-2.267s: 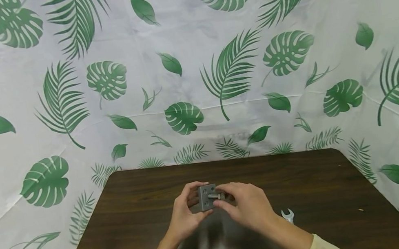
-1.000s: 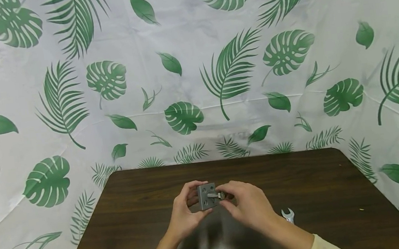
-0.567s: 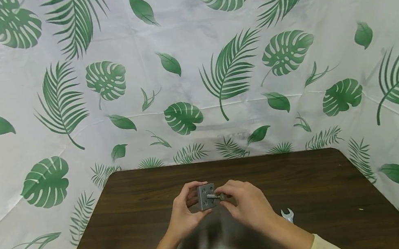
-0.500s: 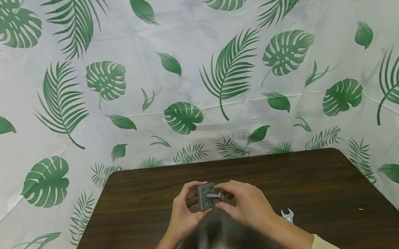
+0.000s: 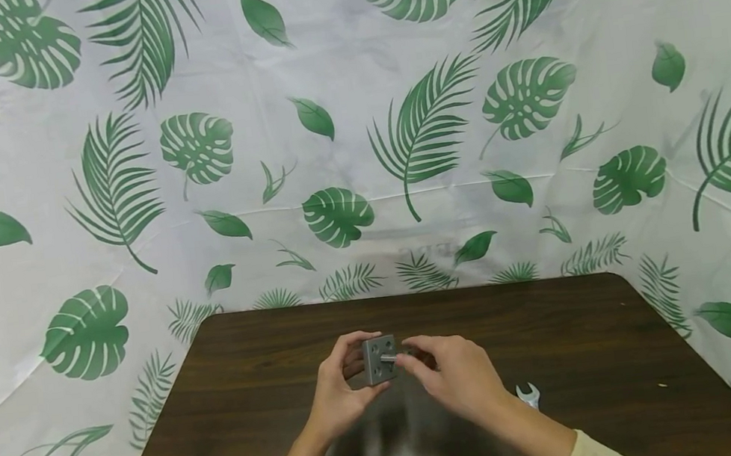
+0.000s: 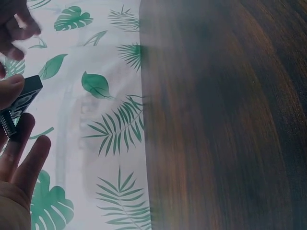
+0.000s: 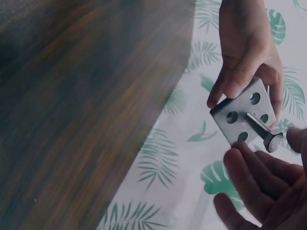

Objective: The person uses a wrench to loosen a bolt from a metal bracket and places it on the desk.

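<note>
In the head view a square grey metal plate (image 5: 374,371) with several holes is held upright by my left hand (image 5: 339,394), thumb below and fingers above and behind. A hex bolt (image 7: 259,125) sticks out of the plate's middle hole toward my right hand (image 5: 458,374). The right thumb (image 7: 297,139) lies at the bolt's head, and the other fingers curl around it. In the head view the thumb covers the bolt's head. Threads (image 6: 7,124) show beside the plate (image 6: 32,88) in the left wrist view; part of the left fingers is hidden.
An open-end wrench (image 5: 529,395) lies on the dark wooden table (image 5: 269,337), right of the right forearm and partly hidden by it. A tiny pale scrap (image 5: 662,384) lies farther right. Behind the table hangs a white cloth (image 5: 344,155) with green leaves.
The right thumb has slid up over the bolt's head, which was visible before, and the index finger has shifted slightly right. The left hand and plate stay nearly still.
</note>
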A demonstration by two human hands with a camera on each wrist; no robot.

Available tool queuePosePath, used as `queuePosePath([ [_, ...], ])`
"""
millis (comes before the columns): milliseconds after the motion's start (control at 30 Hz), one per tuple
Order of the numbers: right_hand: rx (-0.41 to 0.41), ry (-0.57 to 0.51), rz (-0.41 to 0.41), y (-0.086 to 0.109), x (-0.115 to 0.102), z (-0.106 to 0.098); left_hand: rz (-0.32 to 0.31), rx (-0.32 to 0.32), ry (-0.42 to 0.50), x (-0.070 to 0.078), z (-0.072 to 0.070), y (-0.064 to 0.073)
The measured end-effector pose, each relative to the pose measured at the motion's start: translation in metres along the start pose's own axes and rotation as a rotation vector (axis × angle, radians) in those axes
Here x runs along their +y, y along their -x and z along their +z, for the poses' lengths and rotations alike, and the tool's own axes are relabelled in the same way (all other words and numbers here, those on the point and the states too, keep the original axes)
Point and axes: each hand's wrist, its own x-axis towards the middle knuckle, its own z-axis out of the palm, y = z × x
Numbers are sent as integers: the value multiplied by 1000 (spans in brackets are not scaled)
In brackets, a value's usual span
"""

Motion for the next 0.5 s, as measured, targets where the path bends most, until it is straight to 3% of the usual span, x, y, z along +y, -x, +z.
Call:
queuePosePath([
  [100, -32, 15, 38, 0, 1, 0, -3, -9, 4, -3, 0, 0],
  [267, 10, 29, -115, 1, 3, -1, -3, -7, 8, -4, 0, 0],
  [333, 42, 51, -130, 1, 2, -1, -6, -6, 10, -4, 0, 0],
  [500, -3, 54, 23, 2, 0, 0, -6, -6, 9, -4, 0, 0],
])
